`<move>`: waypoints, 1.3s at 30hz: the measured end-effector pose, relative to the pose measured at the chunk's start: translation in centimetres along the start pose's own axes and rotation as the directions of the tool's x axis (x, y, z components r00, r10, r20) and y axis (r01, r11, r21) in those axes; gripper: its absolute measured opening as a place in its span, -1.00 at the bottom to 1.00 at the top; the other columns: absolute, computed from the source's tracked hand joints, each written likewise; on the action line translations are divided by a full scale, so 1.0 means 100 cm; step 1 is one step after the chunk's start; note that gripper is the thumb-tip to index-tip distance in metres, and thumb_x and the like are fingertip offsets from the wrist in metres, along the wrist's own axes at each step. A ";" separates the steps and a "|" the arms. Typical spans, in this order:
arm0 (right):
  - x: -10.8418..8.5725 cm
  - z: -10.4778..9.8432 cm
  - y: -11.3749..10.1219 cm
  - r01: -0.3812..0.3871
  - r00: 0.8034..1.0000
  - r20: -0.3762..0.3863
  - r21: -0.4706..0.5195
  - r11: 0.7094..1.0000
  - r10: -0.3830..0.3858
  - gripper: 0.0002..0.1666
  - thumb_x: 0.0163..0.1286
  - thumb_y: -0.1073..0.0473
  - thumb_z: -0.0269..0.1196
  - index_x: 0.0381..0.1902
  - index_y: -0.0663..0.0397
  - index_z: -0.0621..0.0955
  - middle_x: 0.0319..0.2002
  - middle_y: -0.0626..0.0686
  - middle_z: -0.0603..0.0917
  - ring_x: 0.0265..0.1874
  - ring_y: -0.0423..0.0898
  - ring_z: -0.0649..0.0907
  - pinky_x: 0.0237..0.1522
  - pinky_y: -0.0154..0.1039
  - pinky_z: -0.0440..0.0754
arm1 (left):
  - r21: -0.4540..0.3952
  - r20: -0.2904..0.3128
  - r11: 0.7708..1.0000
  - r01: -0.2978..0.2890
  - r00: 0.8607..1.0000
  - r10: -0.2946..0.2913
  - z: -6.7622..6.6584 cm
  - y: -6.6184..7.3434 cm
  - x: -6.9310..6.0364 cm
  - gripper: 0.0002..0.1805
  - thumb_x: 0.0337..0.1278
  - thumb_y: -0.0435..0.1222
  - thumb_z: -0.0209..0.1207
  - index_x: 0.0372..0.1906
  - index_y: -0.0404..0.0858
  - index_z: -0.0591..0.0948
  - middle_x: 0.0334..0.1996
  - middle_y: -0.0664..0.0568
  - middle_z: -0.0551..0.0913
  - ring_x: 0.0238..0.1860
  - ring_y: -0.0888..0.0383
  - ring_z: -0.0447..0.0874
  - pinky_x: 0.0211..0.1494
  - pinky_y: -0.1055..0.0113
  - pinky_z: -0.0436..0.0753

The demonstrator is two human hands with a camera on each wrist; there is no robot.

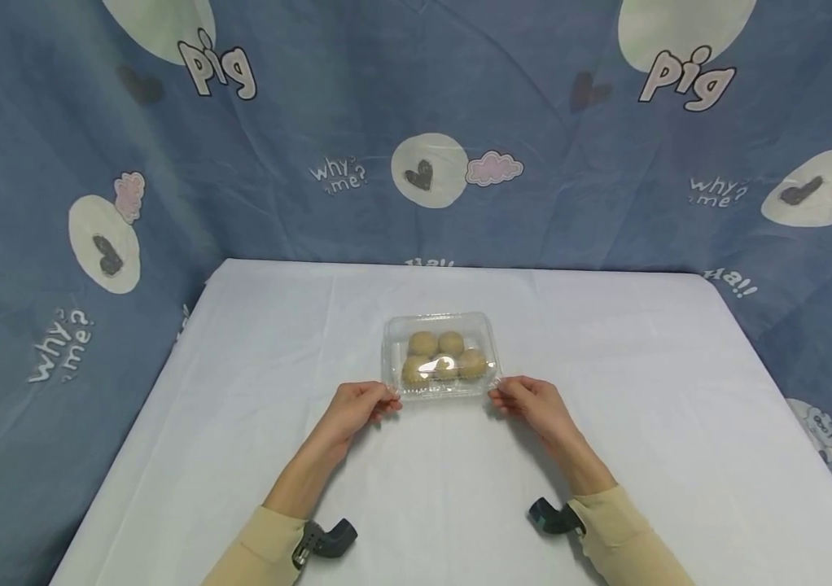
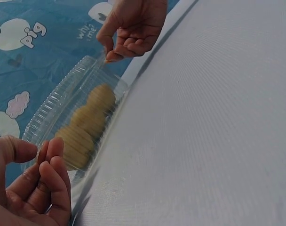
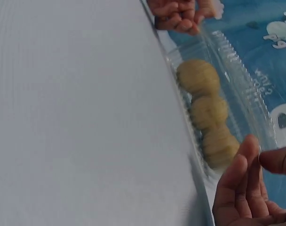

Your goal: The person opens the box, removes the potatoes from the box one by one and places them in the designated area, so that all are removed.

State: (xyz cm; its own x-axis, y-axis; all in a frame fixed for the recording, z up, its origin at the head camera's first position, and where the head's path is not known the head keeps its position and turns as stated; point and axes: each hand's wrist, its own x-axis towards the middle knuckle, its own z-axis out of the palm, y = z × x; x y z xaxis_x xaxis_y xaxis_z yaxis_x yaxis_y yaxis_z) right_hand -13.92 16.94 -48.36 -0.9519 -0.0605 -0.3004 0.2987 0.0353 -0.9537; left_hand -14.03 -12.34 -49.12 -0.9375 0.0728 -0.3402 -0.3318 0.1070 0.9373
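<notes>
White tabletop [image 1: 445,488], slanting forearms [image 1: 304,476], left hand [image 1: 361,404] and right hand [image 1: 536,404] seemingly pinching clear box [image 1: 436,322]

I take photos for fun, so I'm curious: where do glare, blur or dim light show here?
Head view: bright overall, with white glare on the clear box over its front row of yellowish balls; left wrist view: dimmer, the balls streaky and smeared; right wrist view: also dim, the balls blurred, the white tablecloth looking grey.

White cloth-covered table [image 1: 643,391]; clear plastic box [image 1: 440,322] lying on it, roughly centred, toward far edge.
</notes>
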 end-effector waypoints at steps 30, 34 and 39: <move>-0.005 -0.008 -0.005 0.016 0.991 0.137 -0.092 0.996 -0.003 -0.63 0.48 0.19 0.13 -0.02 0.50 0.52 -0.20 0.18 0.72 -0.29 -0.14 0.67 -0.17 -0.30 0.65 | 0.025 0.012 0.999 -0.030 0.999 0.030 -0.007 0.006 0.000 -0.79 0.09 -0.36 0.12 -0.35 -0.42 0.71 -0.50 -0.04 0.71 -0.45 0.18 0.60 -0.37 0.41 0.57; -0.005 -0.010 0.000 0.015 0.989 0.146 -0.036 0.999 -0.010 -0.55 0.50 0.18 0.14 0.10 0.52 0.47 -0.12 0.22 0.69 -0.26 -0.16 0.67 -0.13 -0.31 0.65 | 0.026 0.010 0.999 -0.032 0.999 0.032 -0.005 0.006 0.000 -0.79 0.08 -0.37 0.12 -0.37 -0.42 0.71 -0.50 -0.03 0.71 -0.46 0.20 0.59 -0.37 0.42 0.56; -0.004 -0.010 0.004 -0.018 0.992 0.122 0.026 1.000 0.015 -0.58 0.50 0.21 0.13 0.10 0.51 0.46 -0.19 0.13 0.71 -0.32 -0.22 0.64 -0.19 -0.36 0.63 | 0.028 0.009 0.999 -0.021 1.000 0.021 -0.003 0.005 0.000 -0.80 0.08 -0.40 0.11 -0.36 -0.45 0.70 -0.51 -0.02 0.70 -0.46 0.20 0.59 -0.37 0.42 0.55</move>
State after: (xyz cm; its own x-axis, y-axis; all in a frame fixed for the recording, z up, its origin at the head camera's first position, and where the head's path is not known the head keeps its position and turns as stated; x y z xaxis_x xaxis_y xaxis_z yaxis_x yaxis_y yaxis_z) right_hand -13.50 18.00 -48.62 -0.9319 -0.1813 -0.3143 0.3177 0.0107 -0.9481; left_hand -14.25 -12.62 -48.58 -0.9434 0.0836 -0.3210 -0.3087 0.1331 0.9418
